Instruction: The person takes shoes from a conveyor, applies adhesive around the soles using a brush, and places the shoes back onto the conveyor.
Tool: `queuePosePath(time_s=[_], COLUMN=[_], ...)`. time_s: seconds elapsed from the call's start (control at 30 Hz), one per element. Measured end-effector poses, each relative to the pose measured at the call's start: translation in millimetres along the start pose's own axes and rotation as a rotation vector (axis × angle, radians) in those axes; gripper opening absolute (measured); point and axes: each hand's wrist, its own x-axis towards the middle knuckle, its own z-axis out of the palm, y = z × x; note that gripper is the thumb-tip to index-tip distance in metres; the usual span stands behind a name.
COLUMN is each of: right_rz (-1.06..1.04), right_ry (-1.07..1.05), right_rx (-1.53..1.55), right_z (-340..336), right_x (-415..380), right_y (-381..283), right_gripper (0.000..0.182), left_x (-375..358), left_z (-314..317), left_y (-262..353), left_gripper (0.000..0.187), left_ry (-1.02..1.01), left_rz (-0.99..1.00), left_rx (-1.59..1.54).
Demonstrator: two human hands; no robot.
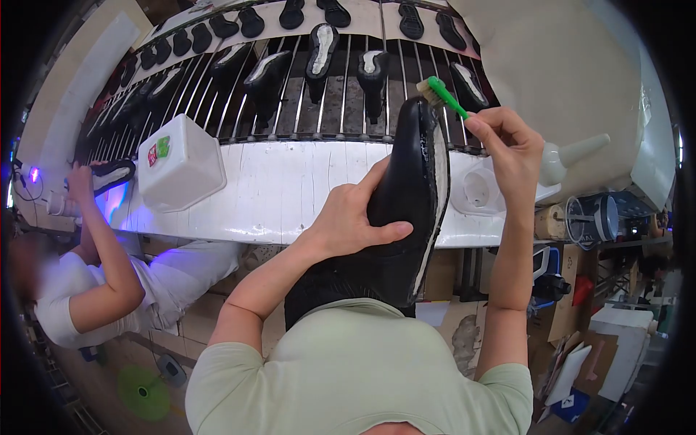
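A black boot [397, 181] is held upright on its side before my chest, its toe pointing away and its pale sole edge facing right. My left hand [355, 225] grips the boot around its upper, thumb across the near side. Between the fingertips of my right hand [511, 148] is a green brush [449, 99]. Its bristles are at the boot's toe; whether they touch it cannot be made out. A white tub [478, 190] stands on the white ledge, just left of my right forearm.
Beyond the white ledge [275, 188] runs a rack of metal rollers [348, 94] bearing several black boots, with black soles [292, 14] behind. An upturned white container [181, 163] is at left. A co-worker [109, 290] at far left handles another shoe [112, 175]. A white bottle [554, 163] lies right.
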Motion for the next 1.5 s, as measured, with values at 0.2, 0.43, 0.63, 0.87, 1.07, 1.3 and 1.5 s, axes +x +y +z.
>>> queuePosePath(time_s=[0.2, 0.43, 0.63, 0.87, 1.07, 1.3, 1.5], right_rz=[-0.064, -0.173, -0.251, -0.208, -0.135, -0.121, -0.176], right_ry=[-0.230, -0.466, -0.560, -0.664, -0.857, -0.521, -0.344], right_rx=[0.010, -0.116, -0.187, -0.138, -0.027, -0.140, -0.146], right_z=[-18.4, -29.7, -30.4, -27.8, -20.7, -15.1, -7.0], right_x=[5.7, 2.5, -1.8, -12.7, -40.3, -33.0, -2.0], right_y=[-7.2, -18.6, -21.2, -18.7, -16.6, -15.0, -10.4], right_gripper=[0.007, 0.012, 0.015, 0.015, 0.015, 0.011, 0.012], left_x=[1.3, 1.5, 1.1, 2.7, 1.4, 6.4, 10.3], left_z=[-1.1, 1.3, 2.1, -4.1, -10.4, -8.0, -3.5], left_y=[-5.2, -8.3, -5.2, -5.4, -7.6, -11.8, -14.4], left_gripper=[0.090, 0.083, 0.074, 0.068, 0.063, 0.064, 0.063], left_ry=[-0.004, -0.036, -0.013, 0.004, 0.053, 0.078, 0.078], left_rz=[0.035, -0.014, -0.050, -0.073, -0.078, -0.069, -0.082], left_rx=[-0.048, -0.262, -0.450, -0.539, -0.581, -0.548, -0.557])
